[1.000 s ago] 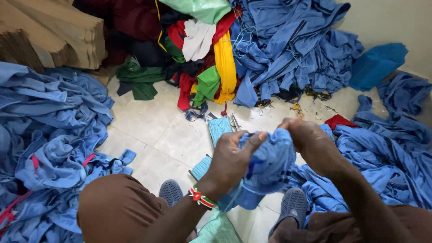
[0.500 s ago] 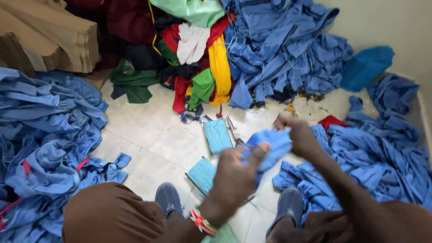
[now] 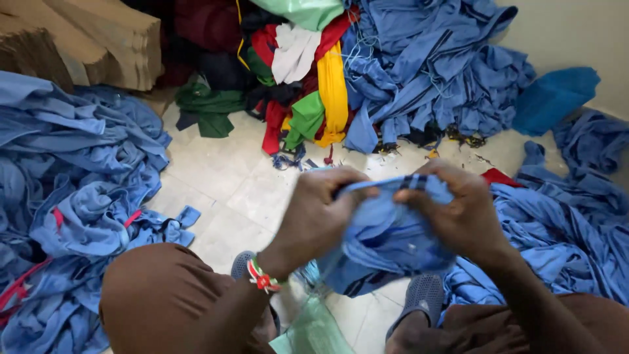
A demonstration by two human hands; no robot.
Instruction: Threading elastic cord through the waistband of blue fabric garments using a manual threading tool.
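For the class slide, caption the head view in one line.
Both hands, left hand and right hand, grip a blue cloth amid blue fabric heaps.

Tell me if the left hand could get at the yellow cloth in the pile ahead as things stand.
Probably not freely: the left hand grips the blue garment with the right hand; bare floor lies before the yellow cloth.

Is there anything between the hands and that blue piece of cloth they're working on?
Nothing visible. The left hand and right hand both grip the top edge of the blue cloth directly, raised above the tiled floor.
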